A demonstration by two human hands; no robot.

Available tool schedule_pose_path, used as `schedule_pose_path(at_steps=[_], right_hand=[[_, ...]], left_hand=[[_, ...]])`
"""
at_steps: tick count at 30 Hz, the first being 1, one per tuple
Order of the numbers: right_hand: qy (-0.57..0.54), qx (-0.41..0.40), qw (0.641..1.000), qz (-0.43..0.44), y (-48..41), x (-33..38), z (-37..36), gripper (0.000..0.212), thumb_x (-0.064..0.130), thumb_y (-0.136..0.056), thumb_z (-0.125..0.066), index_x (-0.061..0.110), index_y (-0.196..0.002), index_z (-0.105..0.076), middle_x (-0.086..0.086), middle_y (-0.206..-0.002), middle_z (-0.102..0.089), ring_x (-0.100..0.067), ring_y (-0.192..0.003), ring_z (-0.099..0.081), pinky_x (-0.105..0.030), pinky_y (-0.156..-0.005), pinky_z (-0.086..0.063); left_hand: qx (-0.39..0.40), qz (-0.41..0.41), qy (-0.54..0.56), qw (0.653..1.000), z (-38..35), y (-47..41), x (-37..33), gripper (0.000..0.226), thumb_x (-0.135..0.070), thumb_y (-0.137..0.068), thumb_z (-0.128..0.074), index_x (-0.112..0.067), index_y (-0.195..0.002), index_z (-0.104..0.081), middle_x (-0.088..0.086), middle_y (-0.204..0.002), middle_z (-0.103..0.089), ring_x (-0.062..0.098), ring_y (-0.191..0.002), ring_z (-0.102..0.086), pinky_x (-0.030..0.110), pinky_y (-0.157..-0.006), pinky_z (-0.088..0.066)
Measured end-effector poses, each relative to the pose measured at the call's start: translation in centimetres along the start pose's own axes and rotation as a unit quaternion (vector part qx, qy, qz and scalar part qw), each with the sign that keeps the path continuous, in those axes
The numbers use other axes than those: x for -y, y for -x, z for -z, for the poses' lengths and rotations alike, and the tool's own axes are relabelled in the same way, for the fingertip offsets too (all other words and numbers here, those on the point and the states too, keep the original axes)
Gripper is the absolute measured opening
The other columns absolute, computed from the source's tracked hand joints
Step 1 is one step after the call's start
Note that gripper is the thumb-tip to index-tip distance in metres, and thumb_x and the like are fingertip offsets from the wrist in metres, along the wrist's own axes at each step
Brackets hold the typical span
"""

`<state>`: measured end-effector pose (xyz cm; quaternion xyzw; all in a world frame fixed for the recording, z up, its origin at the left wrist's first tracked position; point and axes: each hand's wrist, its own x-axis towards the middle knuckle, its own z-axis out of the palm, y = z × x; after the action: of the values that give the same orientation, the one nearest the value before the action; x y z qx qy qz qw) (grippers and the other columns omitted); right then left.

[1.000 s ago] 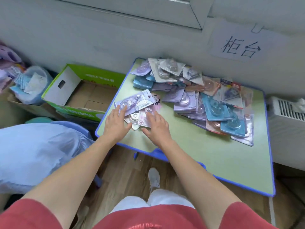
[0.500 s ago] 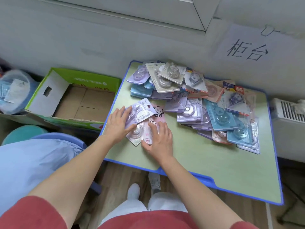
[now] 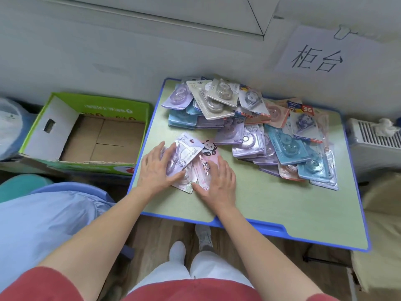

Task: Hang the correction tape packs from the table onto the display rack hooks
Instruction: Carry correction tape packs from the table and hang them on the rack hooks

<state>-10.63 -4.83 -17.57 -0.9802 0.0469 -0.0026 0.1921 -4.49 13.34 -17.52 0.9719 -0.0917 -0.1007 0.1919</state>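
A small bunch of correction tape packs lies at the near left of the green table (image 3: 271, 205). On top is a lilac pack (image 3: 188, 149); beside it is a pink pack with a panda (image 3: 208, 156). My left hand (image 3: 157, 170) lies flat on the lilac pack, fingers straight and thumb along the pack's near edge. My right hand (image 3: 220, 181) rests flat on the pink pack's right side. A big heap of packs (image 3: 256, 131) covers the table's far half. No display rack is in view.
An open green cardboard box (image 3: 86, 135) stands left of the table. A light blue cloth (image 3: 43, 224) covers something at the near left. A white heater (image 3: 375, 144) is at the right. A paper sign (image 3: 316, 55) hangs on the wall.
Both hands have drawn the small bunch of packs closer together and a little nearer to me. The camera has tilted, so the table sits lower in view.
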Motion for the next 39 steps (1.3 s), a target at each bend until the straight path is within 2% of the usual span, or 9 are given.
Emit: schedule_pose_path(at_steps=[3, 7, 10, 13, 15, 16, 19, 25, 39], right_hand=[[0.016, 0.024, 1.0, -0.006, -0.9, 0.7, -0.6, 0.066, 0.057, -0.077, -0.041, 0.022, -0.133, -0.045, -0.02, -0.135, -0.053, -0.042, -0.117, -0.056, -0.052, -0.092, -0.047], [0.018, 0.032, 0.999, -0.013, -0.3, 0.8, -0.8, 0.059, 0.046, -0.077, -0.042, 0.018, -0.127, -0.058, -0.023, -0.125, -0.059, -0.045, -0.109, -0.06, -0.054, -0.085, -0.052], [0.01, 0.021, 0.999, -0.03, 0.1, 0.4, -0.8, 0.057, 0.044, -0.073, -0.05, 0.016, -0.12, -0.064, -0.024, -0.128, -0.057, -0.045, -0.108, -0.06, -0.053, -0.083, -0.051], [0.002, 0.018, 0.997, -0.073, 0.7, 0.5, -0.4, 0.063, 0.042, -0.081, -0.063, 0.019, -0.138, -0.049, -0.022, -0.15, -0.033, -0.042, -0.133, -0.036, -0.05, -0.103, -0.035], [0.01, 0.059, 0.993, -0.099, 1.5, 0.6, -0.1, 0.073, 0.048, -0.086, -0.06, 0.022, -0.148, -0.031, -0.017, -0.158, -0.012, -0.036, -0.143, -0.016, -0.043, -0.112, -0.02], [0.014, 0.059, 0.993, -0.103, 1.9, 0.7, 0.1, 0.075, 0.049, -0.086, -0.059, 0.023, -0.149, -0.028, -0.016, -0.158, -0.009, -0.034, -0.143, -0.015, -0.04, -0.113, -0.017], [0.008, 0.049, 0.993, -0.111, 3.0, 1.0, 0.7, 0.075, 0.046, -0.084, -0.062, 0.023, -0.148, -0.03, -0.016, -0.157, -0.012, -0.033, -0.14, -0.022, -0.038, -0.11, -0.019], [0.001, 0.06, 0.989, -0.133, 6.2, 0.6, 1.5, 0.074, 0.045, -0.085, -0.062, 0.026, -0.148, -0.027, -0.012, -0.156, -0.011, -0.031, -0.138, -0.021, -0.038, -0.108, -0.024], [-0.018, 0.031, 0.995, -0.097, 18.4, -4.6, 3.4, 0.07, 0.041, -0.087, -0.063, 0.022, -0.147, -0.032, -0.012, -0.157, -0.015, -0.033, -0.139, -0.02, -0.043, -0.107, -0.025]], left_hand=[[0.019, -0.027, 0.017, 0.999, 0.3, -0.1, 0.2, 0.101, -0.078, -0.065, -0.024, -0.026, -0.151, -0.02, 0.01, -0.156, -0.023, 0.029, -0.142, -0.024, 0.041, -0.113, -0.017], [0.019, -0.022, 0.044, 0.999, 0.6, 0.1, 0.1, 0.099, -0.076, -0.065, -0.027, -0.023, -0.149, -0.03, 0.014, -0.15, -0.034, 0.029, -0.138, -0.03, 0.039, -0.11, -0.022], [0.012, -0.007, 0.072, 0.997, 0.6, 0.3, -0.5, 0.095, -0.073, -0.066, -0.038, -0.025, -0.148, -0.032, 0.014, -0.148, -0.034, 0.029, -0.136, -0.031, 0.039, -0.107, -0.024], [0.015, 0.034, 0.066, 0.997, 0.5, 0.6, -0.9, 0.086, -0.055, -0.08, -0.065, -0.028, -0.15, -0.024, 0.013, -0.153, -0.024, 0.031, -0.136, -0.025, 0.039, -0.107, -0.02], [0.015, 0.051, 0.054, 0.997, 0.5, 1.0, -1.2, 0.086, -0.05, -0.081, -0.068, -0.027, -0.151, -0.023, 0.011, -0.154, -0.025, 0.03, -0.136, -0.024, 0.039, -0.107, -0.019], [0.015, 0.052, 0.054, 0.997, 0.5, 1.3, -1.4, 0.086, -0.05, -0.081, -0.069, -0.028, -0.15, -0.023, 0.01, -0.153, -0.026, 0.03, -0.135, -0.023, 0.038, -0.107, -0.019], [0.022, 0.056, 0.059, 0.996, 0.4, 2.2, -1.8, 0.084, -0.046, -0.08, -0.07, -0.03, -0.149, -0.025, 0.009, -0.151, -0.028, 0.028, -0.137, -0.022, 0.037, -0.107, -0.019], [0.005, 0.056, 0.094, 0.994, 0.1, 4.9, -3.1, 0.082, -0.041, -0.082, -0.07, -0.026, -0.149, -0.026, 0.012, -0.15, -0.025, 0.032, -0.135, -0.03, 0.042, -0.108, -0.025], [-0.044, 0.109, 0.063, 0.991, -3.4, 17.8, -8.5, 0.079, -0.035, -0.086, -0.064, -0.027, -0.151, -0.021, 0.013, -0.158, -0.01, 0.034, -0.141, -0.019, 0.046, -0.11, -0.022]])
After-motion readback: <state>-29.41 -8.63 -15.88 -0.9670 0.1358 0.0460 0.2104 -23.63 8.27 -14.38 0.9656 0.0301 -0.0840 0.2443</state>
